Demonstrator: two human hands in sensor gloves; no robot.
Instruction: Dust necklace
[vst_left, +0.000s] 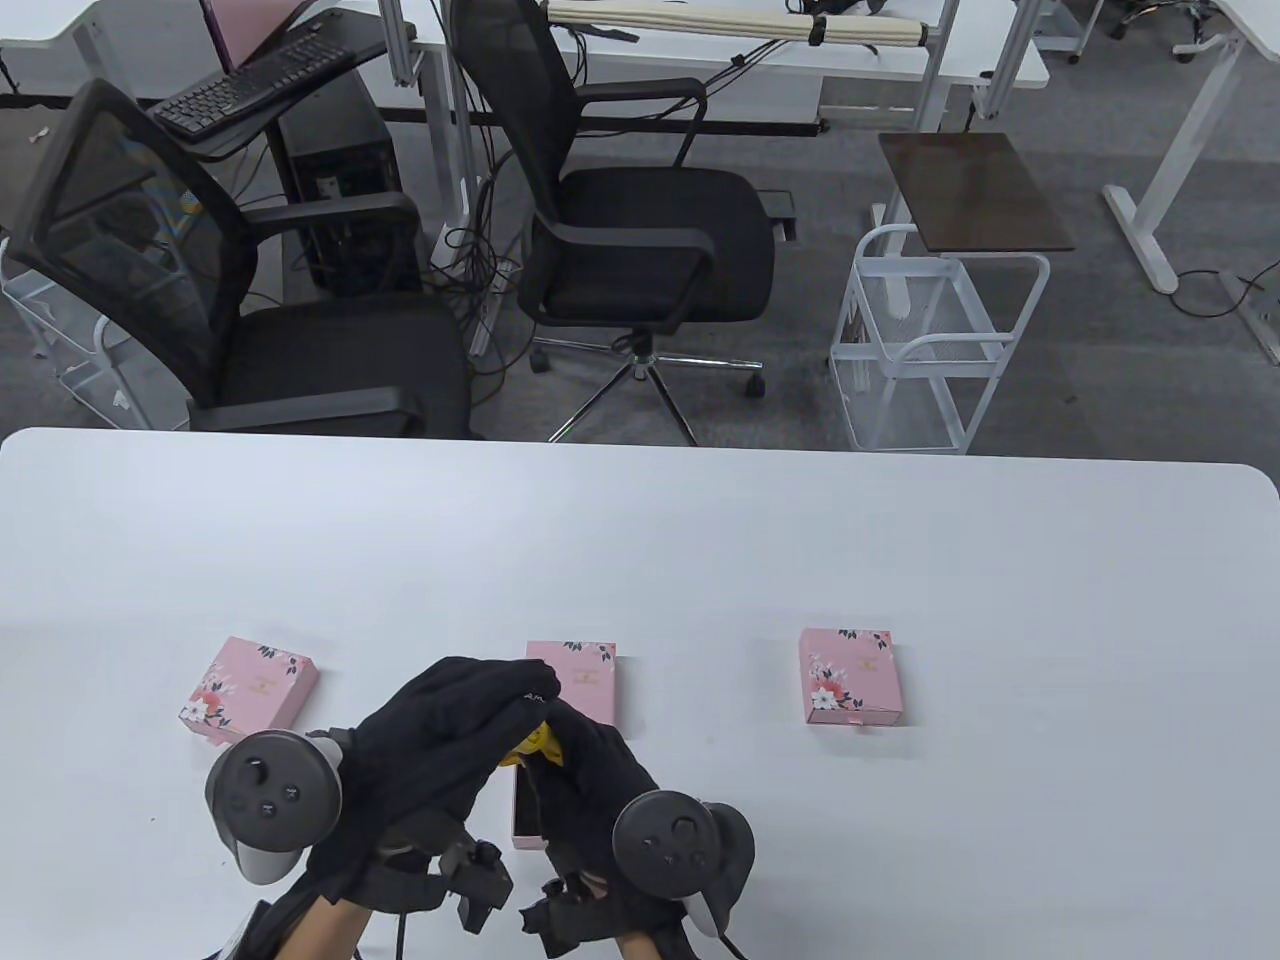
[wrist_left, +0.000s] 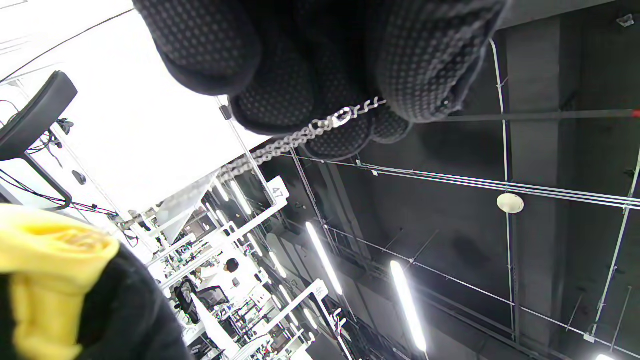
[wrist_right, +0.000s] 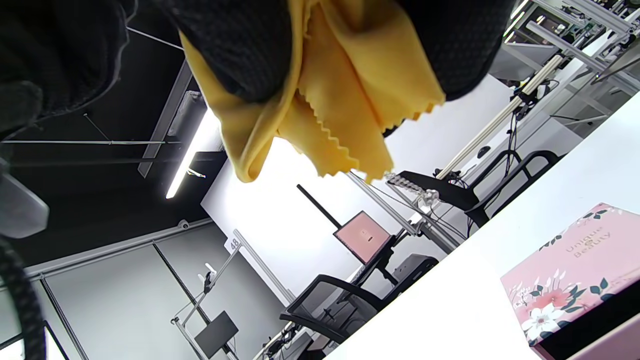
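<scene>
Both black-gloved hands are meeting just above the near edge of the white bench (vst_left: 640, 540), directly in front of the middle pink floral gift box (vst_left: 580, 680), which serves here as the landmark. The left hand (vst_left: 440, 760) is curling its fingers (wrist_left: 345, 140) around a silver metal chain necklace (wrist_left: 300, 135); in the left wrist view the links are running out from between the fingertips and trailing down and to the left. The right hand (vst_left: 590, 790) is pinching a yellow microfibre cloth with a zigzag edge (wrist_right: 340, 100), its fingers (wrist_right: 250, 50) closing over the folds so that the cloth is bunching and hanging below them. In the right wrist view a short run of chain is showing just beneath the cloth's lower corner. In the table view the cloth is peeking out as a small yellow patch where the two hands are touching, immediately on the near side of the middle box.

An open pink box tray (vst_left: 527, 815) is lying between the hands and the near bench edge, mostly covered by them. A second pink floral box (vst_left: 250, 690) is sitting well to the left of the middle box, tilted, and a third (vst_left: 850, 675) well to its right. Beyond the bench, behind the middle box, two black mesh office chairs (vst_left: 640, 230) are standing on grey carpet.
</scene>
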